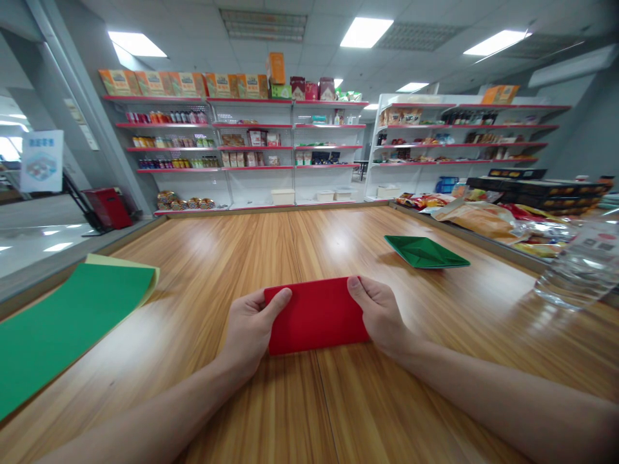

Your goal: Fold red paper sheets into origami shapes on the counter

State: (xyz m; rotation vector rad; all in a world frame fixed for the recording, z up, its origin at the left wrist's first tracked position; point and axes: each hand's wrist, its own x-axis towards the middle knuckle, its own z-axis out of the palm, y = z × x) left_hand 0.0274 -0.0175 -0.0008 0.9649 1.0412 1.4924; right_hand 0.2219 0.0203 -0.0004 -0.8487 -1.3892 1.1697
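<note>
Between my two hands is a red rectangular piece of paper [316,319], wider than it is tall, tilted up over the wooden table. My left hand [254,325] grips its left edge, thumb on the front face and fingers behind. At the upper right corner, my right hand [382,316] pinches the paper the same way. The fingers behind the paper are mostly hidden. A folded green paper piece [428,251] with crease lines lies farther off to the right. To the left rests a stack of paper sheets [72,322], green on top with pale yellow beneath.
The wooden table [232,251] has a raised rim. A clear plastic bottle [580,270] stands at the right edge. Beyond the right rim are packaged snacks [488,222] and black boxes [541,190]. Shelves [251,148] with goods line the back, and a sign [42,161] stands at left.
</note>
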